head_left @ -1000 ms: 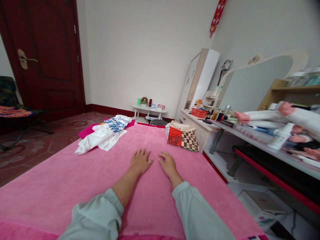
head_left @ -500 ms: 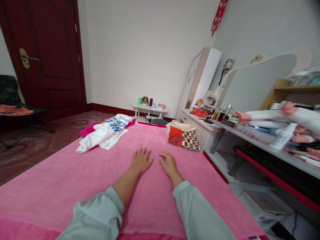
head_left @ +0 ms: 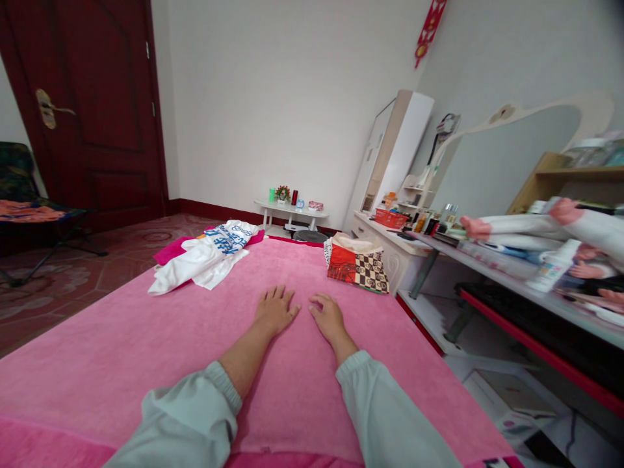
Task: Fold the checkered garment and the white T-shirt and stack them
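Observation:
My left hand (head_left: 276,310) lies palm down on a pink blanket (head_left: 146,364), its fingers spread. Close by on the right, my right hand (head_left: 329,318) rests on the same blanket with its fingers apart and slightly bent. Neither holds anything. Beyond the left hand, a crumpled white shirt (head_left: 209,257) with blue lettering lies over a bright pink cloth (head_left: 173,250) at the far left edge. Past the right hand sits a folded pile of clothes (head_left: 358,263), with red, checkered and cream fabric showing.
A dressing table (head_left: 365,224) with a mirror (head_left: 507,156) and a red basket (head_left: 390,218) stands at the right. Nearer is a cluttered desk (head_left: 468,260) holding dolls and a white bottle (head_left: 553,266). A low white table (head_left: 287,209) is against the far wall; a folding chair (head_left: 29,214) stands left.

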Demonstrator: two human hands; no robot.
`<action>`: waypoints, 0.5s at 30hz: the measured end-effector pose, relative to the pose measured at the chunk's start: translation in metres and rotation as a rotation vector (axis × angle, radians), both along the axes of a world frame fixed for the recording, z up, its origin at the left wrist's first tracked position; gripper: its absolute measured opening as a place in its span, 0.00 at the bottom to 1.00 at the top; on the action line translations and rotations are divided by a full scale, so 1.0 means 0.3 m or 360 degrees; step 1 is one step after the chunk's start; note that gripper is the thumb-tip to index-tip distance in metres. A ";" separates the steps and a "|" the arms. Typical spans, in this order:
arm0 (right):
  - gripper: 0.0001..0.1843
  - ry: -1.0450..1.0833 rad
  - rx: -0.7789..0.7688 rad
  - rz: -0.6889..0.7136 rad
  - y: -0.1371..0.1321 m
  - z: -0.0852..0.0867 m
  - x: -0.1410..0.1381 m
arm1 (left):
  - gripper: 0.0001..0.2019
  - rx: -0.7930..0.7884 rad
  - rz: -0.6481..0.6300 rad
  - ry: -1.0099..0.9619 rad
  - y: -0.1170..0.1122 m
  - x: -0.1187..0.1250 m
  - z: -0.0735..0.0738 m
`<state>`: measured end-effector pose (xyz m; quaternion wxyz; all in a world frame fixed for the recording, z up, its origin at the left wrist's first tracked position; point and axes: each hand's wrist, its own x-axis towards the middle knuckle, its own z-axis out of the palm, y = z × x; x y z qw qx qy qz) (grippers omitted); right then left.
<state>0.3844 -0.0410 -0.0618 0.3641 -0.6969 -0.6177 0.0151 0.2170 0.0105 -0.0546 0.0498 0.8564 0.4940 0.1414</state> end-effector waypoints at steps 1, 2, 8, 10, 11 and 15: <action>0.14 -0.0002 -0.0001 -0.0001 0.001 0.000 0.000 | 0.29 -0.0001 -0.0002 -0.0001 0.001 0.000 -0.002; 0.14 -0.0005 -0.0002 -0.0001 0.001 0.001 0.000 | 0.29 -0.0005 -0.0001 0.0000 0.003 0.000 -0.004; 0.14 -0.0017 -0.0005 0.0024 -0.001 0.005 0.001 | 0.30 0.0013 -0.0001 -0.0013 0.010 -0.002 -0.009; 0.14 -0.0015 -0.0007 0.0025 0.001 0.005 0.003 | 0.30 0.0014 -0.0010 -0.0006 0.007 0.000 -0.010; 0.14 -0.0013 -0.0007 0.0024 0.002 0.004 0.004 | 0.30 0.0011 -0.0013 0.0003 0.005 0.001 -0.012; 0.14 -0.0006 0.0002 0.0023 0.008 0.000 0.006 | 0.31 -0.0008 -0.0029 0.0042 0.005 -0.005 -0.022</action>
